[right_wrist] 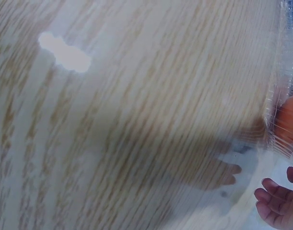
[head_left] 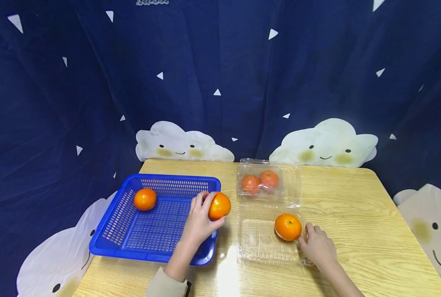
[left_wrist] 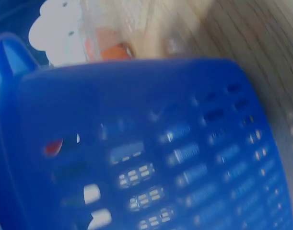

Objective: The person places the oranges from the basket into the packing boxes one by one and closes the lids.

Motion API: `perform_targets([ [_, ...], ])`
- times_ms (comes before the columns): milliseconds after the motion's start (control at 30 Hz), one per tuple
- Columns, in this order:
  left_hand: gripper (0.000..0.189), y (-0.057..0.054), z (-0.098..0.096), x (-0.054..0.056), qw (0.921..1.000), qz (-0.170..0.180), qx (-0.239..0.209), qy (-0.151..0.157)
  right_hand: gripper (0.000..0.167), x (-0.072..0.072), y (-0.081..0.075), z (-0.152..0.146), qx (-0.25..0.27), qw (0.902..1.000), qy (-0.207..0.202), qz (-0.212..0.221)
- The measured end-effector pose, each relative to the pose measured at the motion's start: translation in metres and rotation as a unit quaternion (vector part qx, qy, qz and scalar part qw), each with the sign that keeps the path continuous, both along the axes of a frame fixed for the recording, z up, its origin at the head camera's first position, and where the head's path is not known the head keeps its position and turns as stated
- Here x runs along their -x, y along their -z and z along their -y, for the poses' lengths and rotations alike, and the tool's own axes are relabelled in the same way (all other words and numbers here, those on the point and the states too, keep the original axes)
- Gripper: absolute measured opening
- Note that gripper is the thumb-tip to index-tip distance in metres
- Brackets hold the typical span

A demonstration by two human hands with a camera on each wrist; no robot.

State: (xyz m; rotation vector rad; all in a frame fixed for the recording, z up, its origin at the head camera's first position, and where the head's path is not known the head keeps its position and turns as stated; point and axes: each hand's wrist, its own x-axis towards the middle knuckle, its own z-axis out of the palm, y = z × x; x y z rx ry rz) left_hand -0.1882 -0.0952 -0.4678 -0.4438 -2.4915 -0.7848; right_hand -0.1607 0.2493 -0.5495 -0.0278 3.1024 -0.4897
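In the head view my left hand (head_left: 201, 218) grips an orange (head_left: 219, 206) just over the right rim of a blue plastic basket (head_left: 153, 258). Another orange (head_left: 145, 199) sits inside the basket, toward its back left corner. To the right, a clear plastic clamshell container (head_left: 259, 247) lies with one orange (head_left: 288, 227) at the right of its front tray. My right hand (head_left: 320, 247) is at that tray's right edge, beside the orange, its fingers loosely bent in the right wrist view. The basket's wall (left_wrist: 136, 91) fills most of the left wrist view, hiding the left hand.
Two more oranges (head_left: 268, 180) show through clear plastic at the back of the wooden table (head_left: 354, 206). A dark blue curtain (head_left: 220, 53) with cloud faces hangs behind it. The basket takes up the table's left side, with a narrow strip of wood between it and the container.
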Motion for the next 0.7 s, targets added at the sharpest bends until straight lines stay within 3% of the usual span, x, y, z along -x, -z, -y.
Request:
perform_targets([
  [700,0.064,0.007,-0.045,-0.007,0.9968,0.045,0.029,0.060,0.029,0.000,0.001,-0.001,-0.002,1.0000,-0.001,0.000],
])
